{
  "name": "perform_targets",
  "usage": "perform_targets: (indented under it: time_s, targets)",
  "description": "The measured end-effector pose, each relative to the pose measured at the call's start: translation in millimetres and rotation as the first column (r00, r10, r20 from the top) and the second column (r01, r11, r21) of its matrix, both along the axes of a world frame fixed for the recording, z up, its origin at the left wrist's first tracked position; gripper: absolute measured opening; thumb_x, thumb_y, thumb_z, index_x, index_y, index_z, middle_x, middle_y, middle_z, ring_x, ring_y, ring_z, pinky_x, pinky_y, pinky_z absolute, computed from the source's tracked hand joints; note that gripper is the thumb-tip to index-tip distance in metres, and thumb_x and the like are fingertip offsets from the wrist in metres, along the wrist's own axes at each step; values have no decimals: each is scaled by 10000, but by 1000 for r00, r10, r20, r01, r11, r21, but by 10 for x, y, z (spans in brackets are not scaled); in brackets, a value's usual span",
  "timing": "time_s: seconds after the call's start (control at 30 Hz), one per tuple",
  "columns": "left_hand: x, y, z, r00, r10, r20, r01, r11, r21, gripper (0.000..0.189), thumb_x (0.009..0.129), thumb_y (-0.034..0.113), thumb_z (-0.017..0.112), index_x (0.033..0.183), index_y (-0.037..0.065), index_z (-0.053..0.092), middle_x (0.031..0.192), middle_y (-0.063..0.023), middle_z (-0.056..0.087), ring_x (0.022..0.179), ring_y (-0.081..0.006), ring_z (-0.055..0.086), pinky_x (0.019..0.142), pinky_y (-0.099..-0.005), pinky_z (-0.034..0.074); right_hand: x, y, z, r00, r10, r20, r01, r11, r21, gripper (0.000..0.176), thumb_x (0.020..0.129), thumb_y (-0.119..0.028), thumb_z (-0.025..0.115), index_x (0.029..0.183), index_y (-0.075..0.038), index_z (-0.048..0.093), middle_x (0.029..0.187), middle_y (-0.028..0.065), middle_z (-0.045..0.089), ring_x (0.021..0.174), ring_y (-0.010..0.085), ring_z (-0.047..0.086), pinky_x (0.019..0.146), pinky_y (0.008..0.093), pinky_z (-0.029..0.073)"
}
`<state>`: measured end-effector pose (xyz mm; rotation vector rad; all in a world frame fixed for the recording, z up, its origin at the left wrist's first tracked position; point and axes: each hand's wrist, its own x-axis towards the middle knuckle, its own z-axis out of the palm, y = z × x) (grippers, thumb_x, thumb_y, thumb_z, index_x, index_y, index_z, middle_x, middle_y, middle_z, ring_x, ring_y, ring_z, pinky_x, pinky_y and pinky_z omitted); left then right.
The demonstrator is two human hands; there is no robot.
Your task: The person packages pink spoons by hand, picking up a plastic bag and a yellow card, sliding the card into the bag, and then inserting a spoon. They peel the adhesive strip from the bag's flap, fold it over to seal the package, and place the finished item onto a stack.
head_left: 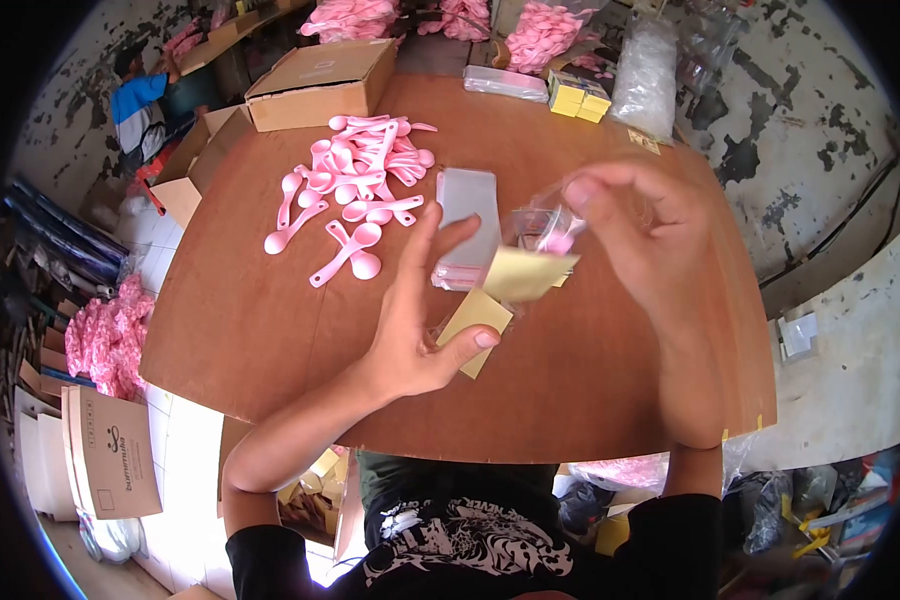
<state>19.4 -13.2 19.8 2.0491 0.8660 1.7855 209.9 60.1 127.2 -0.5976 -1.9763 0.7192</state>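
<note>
My right hand [642, 225] pinches the edge of a clear plastic bag [550, 222] between thumb and fingers. Something pink shows inside the bag, and a pale yellow card [528, 274] hangs at its lower end, slightly blurred. With fingers spread and thumb out, my left hand [415, 320] is open just left of the card and holds nothing. Another yellow card [482, 318] lies on the table by that thumb. Behind the left fingers is a stack of flat clear bags [470, 205]. A heap of pink spoons [360, 165] lies farther left.
The brown table [270, 350] carries a cardboard box [322, 85] at the back left. Yellow card stacks [578, 98] and a large clear bag roll [645, 75] stand at the back right. A person in blue [138, 100] is at the far left. Cartons [110, 455] stand on the floor.
</note>
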Motion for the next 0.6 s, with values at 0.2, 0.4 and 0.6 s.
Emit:
perform_targets:
  time_s: [0.2,0.4,0.6]
  targets:
    - [-53,72,-4,997,67,47,-61,991,-118,950,770,182,803,1488,-26,217,1400,-256,429,1330,-351,422,1080,-454,345,-35,131,51,995,48,83,-65,974,217,60,833,-20,698,847,38,702,790,77,678,733,115,634,653,255,485]
    - [-53,104,24,986,118,-119,-138,975,-176,814,746,104,821,1414,-6,370,1340,-214,513,1249,-278,525,999,-410,439,-91,0,4,975,180,131,-182,983,1,99,856,-59,708,900,30,704,792,50,679,719,112,626,650,255,486]
    - [52,6,44,961,-223,164,276,742,-611,622,795,-43,743,1341,-22,445,1161,-107,639,1046,-175,641,845,-284,547,41,113,-41,959,251,-129,-275,727,-629,290,917,-115,658,1168,26,621,1007,103,671,919,123,633,798,257,498]
